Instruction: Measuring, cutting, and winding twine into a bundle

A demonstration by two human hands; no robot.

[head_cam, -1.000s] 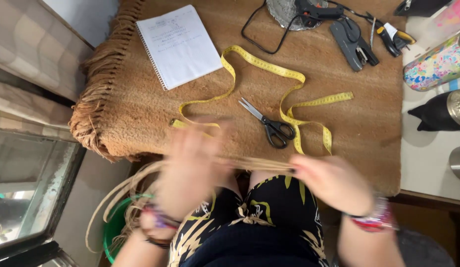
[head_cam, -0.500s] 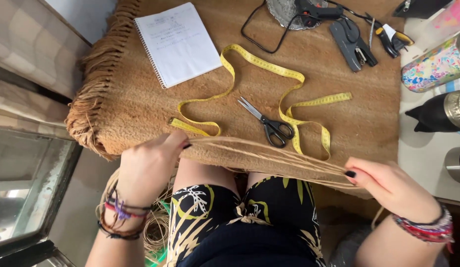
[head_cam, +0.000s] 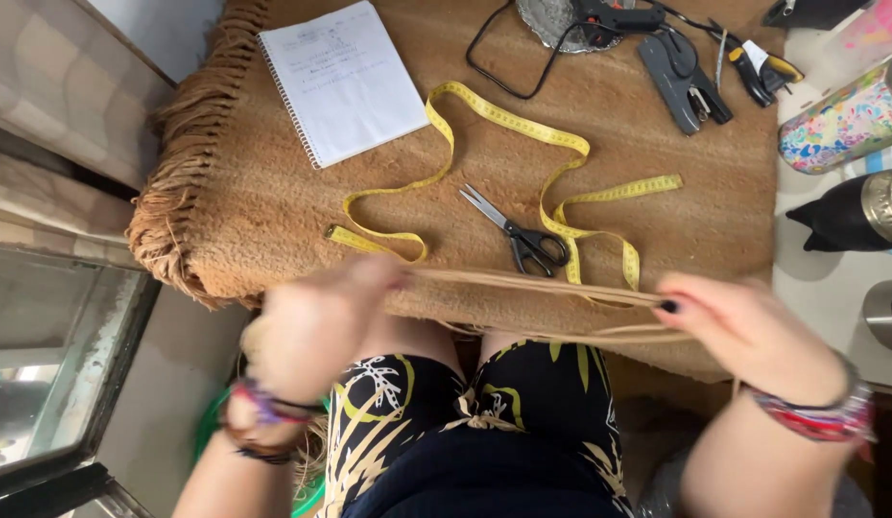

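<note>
Both hands pinched tan strands (head_cam: pixel 542 284). The left hand (head_cam: pixel 316 321) and right hand (head_cam: pixel 743 326) stretched them above the scissors (head_cam: pixel 523 235).

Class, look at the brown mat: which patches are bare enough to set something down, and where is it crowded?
Free: the mat left of the tape measure, below the notebook; also the mat's right part between tape and bottle. Crowded: the top right with the pliers, and the near edge where both hands stretch strands.
</note>
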